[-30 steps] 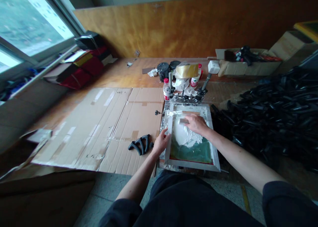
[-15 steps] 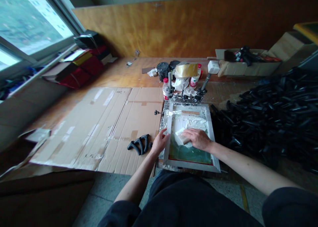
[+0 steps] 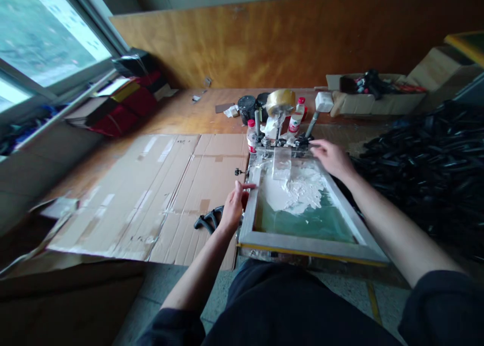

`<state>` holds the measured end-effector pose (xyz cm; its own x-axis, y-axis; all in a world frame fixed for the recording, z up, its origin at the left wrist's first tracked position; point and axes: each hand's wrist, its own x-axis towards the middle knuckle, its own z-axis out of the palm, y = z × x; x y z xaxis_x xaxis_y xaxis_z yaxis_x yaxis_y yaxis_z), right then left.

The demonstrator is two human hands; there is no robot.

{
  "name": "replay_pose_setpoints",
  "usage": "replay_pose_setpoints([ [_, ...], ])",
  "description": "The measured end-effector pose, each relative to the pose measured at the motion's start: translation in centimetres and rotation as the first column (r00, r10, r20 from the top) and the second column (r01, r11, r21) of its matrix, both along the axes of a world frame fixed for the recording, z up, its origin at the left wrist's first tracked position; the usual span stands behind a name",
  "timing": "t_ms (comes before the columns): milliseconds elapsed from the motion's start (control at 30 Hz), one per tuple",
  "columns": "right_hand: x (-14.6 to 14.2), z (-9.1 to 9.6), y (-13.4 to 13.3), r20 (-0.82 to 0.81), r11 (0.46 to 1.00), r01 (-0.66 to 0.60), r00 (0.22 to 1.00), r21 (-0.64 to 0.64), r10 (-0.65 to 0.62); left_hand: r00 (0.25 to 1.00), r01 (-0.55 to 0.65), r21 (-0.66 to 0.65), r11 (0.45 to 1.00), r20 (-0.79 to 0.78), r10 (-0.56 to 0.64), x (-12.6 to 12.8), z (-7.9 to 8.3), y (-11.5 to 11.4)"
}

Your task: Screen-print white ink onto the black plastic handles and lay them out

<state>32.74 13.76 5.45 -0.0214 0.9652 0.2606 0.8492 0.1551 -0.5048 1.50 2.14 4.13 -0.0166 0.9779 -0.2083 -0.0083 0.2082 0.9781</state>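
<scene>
A screen-printing frame (image 3: 247, 225) sits in front of me, its near edge raised. Thick white paste (image 3: 302, 192) is spread over its green mesh. A pale translucent scraper (image 3: 282, 165) rests on the mesh near the far end, out of my hands. My left hand (image 3: 235, 205) is at the frame's left side, thumb up and index finger stretched to the rim; its lower fingers are partly hidden. My right hand (image 3: 333, 158) hovers by the far right corner near the hinge clamp (image 3: 302, 141), fingers apart and holding nothing. Left of my left hand lies a black ribbed plastic part (image 3: 206, 221), partly covered.
Flattened cardboard (image 3: 166, 184) covers the bench on the left. A large heap of black parts (image 3: 423, 179) lies on the right. Behind the frame stand black tubs (image 3: 247, 109), a tape roll (image 3: 281, 103) and red-capped bottles (image 3: 296, 116). An open carton (image 3: 378, 104) stands at the back right.
My right hand has let go of the scraper, left at the mesh's far end, and moved to the far right corner. The frame's near edge has risen. My left hand has shifted slightly left.
</scene>
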Motion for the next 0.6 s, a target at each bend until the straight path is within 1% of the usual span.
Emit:
replay_pose_setpoints([
  [67, 2.8, -0.9, -0.5, -0.022, 0.992, 0.117, 0.993, -0.035, -0.118, 0.995, -0.073, 0.103, 0.992, 0.081, 0.065, 1.0, 2.2, 1.2],
  [100, 3.3, -1.9, -1.3, -0.012, 0.989, 0.134, 0.991, -0.056, -0.135, 0.989, -0.105, 0.163, 0.981, 0.119, 0.086, 1.5, 3.2, 2.0],
  [133, 3.3, -3.1, -2.3, -0.002, 0.989, 0.126, 0.992, -0.081, -0.127, 0.984, -0.125, 0.215, 0.969, 0.151, 0.093, 2.1, 4.0, 2.9],
  [200, 1.4, -6.0, -4.8, 0.019, 0.991, 0.04, 0.999, -0.129, -0.038, 0.978, -0.13, 0.276, 0.952, 0.194, 0.077, 2.9, 5.1, 4.3],
  [233, -0.1, -7.4, -6.1, 0.047, 0.989, -0.028, 0.998, -0.146, 0.035, 0.974, -0.136, 0.279, 0.951, 0.211, 0.077, 3.3, 5.2, 4.7],
  [267, -1.7, -8.7, -7.3, 0.09, 0.982, -0.096, 0.99, -0.163, 0.112, 0.969, -0.156, 0.265, 0.952, 0.229, 0.095, 3.6, 5.0, 4.7],
  [300, -3.3, -9.8, -8.3, 0.146, 0.971, -0.15, 0.973, -0.187, 0.178, 0.961, -0.183, 0.235, 0.955, 0.246, 0.124, 3.9, 4.4, 4.4],
  [333, -4.8, -10.6, -9.1, 0.205, 0.959, -0.18, 0.952, -0.221, 0.226, 0.956, -0.193, 0.181, 0.964, 0.254, 0.144, 4.3, 3.4, 3.6],
  [367, -6.1, -11.0, -9.7, 0.252, 0.949, -0.18, 0.936, -0.26, 0.246, 0.958, -0.16, 0.088, 0.983, 0.252, 0.134, 4.7, 2.1, 2.5],
  [400, -7.2, -11.2, -10.3, 0.277, 0.943, -0.157, 0.93, -0.294, 0.242, 0.964, -0.096, -0.039, 0.995, 0.245, 0.103, 5.1, 0.6, 1.1],
  [433, -8.1, -11.1, -10.9, 0.282, 0.939, -0.132, 0.932, -0.316, 0.226, 0.97, 0.017, -0.197, 0.98, 0.24, 0.032, 5.5, -1.1, -0.4],
  [467, -9.0, -10.9, -11.5, 0.274, 0.94, -0.118, 0.938, -0.32, 0.211, 0.965, 0.149, -0.368, 0.918, 0.259, -0.053, 6.0, -2.8, -1.9],
  [500, -9.8, -10.5, -12.3, 0.255, 0.945, -0.125, 0.945, -0.301, 0.206, 0.958, 0.188, -0.471, 0.862, 0.28, -0.056, 6.4, -4.3, -3.4],
  [533, -10.6, -10.2, -13.0, 0.226, 0.95, -0.166, 0.947, -0.264, 0.228, 0.945, 0.211, -0.497, 0.842, 0.323, -0.047, 6.8, -5.6, -4.6],
  [567, -11.2, -9.9, -13.8, 0.191, 0.944, -0.247, 0.938, -0.218, 0.29, 0.936, 0.196, -0.505, 0.84, 0.352, -0.006, 6.9, -6.6, -5.5],
  [600, -11.6, -9.6, -14.3, 0.154, 0.92, -0.352, 0.913, -0.174, 0.378, 0.928, 0.149, -0.495, 0.856, 0.369, 0.052, 6.8, -7.2, -6.1],
])
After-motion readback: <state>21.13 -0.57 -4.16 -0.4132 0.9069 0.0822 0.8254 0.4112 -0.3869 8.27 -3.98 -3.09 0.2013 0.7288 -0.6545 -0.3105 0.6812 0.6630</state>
